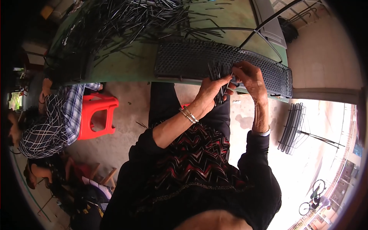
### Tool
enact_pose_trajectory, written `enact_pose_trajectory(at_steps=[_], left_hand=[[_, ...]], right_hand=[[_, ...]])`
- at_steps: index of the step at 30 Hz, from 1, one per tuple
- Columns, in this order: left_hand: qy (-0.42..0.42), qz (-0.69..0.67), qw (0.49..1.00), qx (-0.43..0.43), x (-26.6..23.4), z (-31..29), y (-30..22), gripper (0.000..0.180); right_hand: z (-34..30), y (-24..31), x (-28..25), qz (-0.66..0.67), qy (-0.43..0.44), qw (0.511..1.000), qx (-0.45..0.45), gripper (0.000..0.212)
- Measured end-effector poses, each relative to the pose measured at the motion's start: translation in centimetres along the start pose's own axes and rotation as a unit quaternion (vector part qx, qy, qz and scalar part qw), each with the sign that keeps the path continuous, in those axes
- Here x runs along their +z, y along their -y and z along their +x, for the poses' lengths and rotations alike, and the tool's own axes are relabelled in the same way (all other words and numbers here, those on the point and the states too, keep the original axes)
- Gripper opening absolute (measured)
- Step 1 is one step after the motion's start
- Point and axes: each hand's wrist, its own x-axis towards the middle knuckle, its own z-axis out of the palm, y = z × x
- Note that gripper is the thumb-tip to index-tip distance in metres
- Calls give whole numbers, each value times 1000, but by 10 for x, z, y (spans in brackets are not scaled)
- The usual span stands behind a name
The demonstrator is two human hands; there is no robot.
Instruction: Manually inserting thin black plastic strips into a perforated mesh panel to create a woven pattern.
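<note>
A bundle of thin black rods (215, 71) stands roughly upright in my left hand (207, 94), the fingers wrapped round it. My right hand (251, 78) is right beside the bundle, thumb and fingertips pinched together near its upper right side. What those fingertips hold is too small to make out. Just beyond both hands, along the table's near edge, lies a long dark tray with a perforated honeycomb surface (180, 61). Farther back on the green table (230, 11), a large loose heap of similar black rods (134, 21) spreads to the left.
A black bar frame (264, 23) rises over the tray's right part. At left are a red plastic stool (97, 115) and other people, one in a checked garment (46, 126). A dark wire rack (293, 128) stands on the bright floor at right, a bicycle (312, 197) farther off.
</note>
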Motion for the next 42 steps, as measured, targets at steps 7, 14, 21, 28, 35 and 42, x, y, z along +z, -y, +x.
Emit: enact_pose_trajectory(at_steps=[7,14,21,28,35,42], left_hand=[[-67,-36,997,-4,1,2,-1,21],[3,-60,998,-10,-5,13,10,25],[10,-77,997,-23,-3,18,12,28],[29,-60,997,-31,-2,21,14,30],[34,-64,997,-24,3,21,16,26],[26,-63,998,-13,2,18,17,21]], right_hand=[[6,-1,-12,45,-110,993,-16,15],[48,-22,-13,-87,-359,919,-136,11],[52,-31,-11,-81,-342,928,-120,11],[57,-30,-9,-193,-330,911,-158,11],[54,-40,-5,-208,-338,908,-134,12],[61,-45,-7,-291,-330,888,-136,19]])
